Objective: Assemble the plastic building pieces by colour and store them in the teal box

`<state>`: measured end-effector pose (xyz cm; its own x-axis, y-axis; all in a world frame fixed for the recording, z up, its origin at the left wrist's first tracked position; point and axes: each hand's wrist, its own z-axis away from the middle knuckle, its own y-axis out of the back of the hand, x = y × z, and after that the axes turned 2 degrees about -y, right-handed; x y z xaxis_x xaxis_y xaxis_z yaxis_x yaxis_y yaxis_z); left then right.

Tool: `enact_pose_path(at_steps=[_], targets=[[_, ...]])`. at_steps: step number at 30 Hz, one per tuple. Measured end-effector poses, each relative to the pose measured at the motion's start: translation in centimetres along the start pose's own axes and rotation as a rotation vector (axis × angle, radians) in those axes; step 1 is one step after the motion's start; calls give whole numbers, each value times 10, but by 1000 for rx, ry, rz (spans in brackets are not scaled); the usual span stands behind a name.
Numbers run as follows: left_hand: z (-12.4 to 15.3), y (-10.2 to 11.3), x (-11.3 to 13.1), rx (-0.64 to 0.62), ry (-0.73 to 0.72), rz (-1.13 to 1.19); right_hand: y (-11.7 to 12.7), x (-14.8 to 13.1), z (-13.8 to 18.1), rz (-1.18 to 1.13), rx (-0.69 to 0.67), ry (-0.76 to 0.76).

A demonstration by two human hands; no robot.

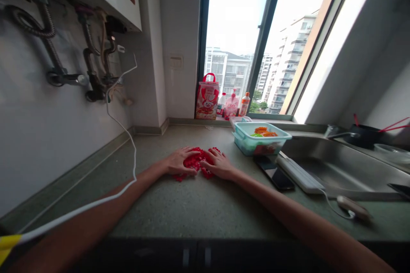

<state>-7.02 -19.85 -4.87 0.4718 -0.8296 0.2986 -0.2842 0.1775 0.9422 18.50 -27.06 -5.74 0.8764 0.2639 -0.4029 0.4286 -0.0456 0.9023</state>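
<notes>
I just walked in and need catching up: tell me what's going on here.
A person's left hand and right hand are spread over a pile of small red pieces on the grey countertop. To the right stands an open turquoise plastic tub holding orange pieces and green ones. A dark smartphone and white power strip lie near the sink.

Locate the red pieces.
Head view, left of the teal container: the red pieces lie on the countertop, under and between the left hand and right hand.
</notes>
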Motion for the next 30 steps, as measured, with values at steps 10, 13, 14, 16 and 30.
enact_pose_path(at_steps=[10,13,14,16,30], targets=[[35,63,4,41,50,52,63,47,15,66,188,266],[35,65,10,44,41,13,66,57,17,110,131,249],[34,61,12,74,38,-34,66,59,17,114,111,244],[30,49,16,150,58,-141,67,59,17,113,52,241],[21,24,12,221,160,-256,94,58,29,408,82,50]])
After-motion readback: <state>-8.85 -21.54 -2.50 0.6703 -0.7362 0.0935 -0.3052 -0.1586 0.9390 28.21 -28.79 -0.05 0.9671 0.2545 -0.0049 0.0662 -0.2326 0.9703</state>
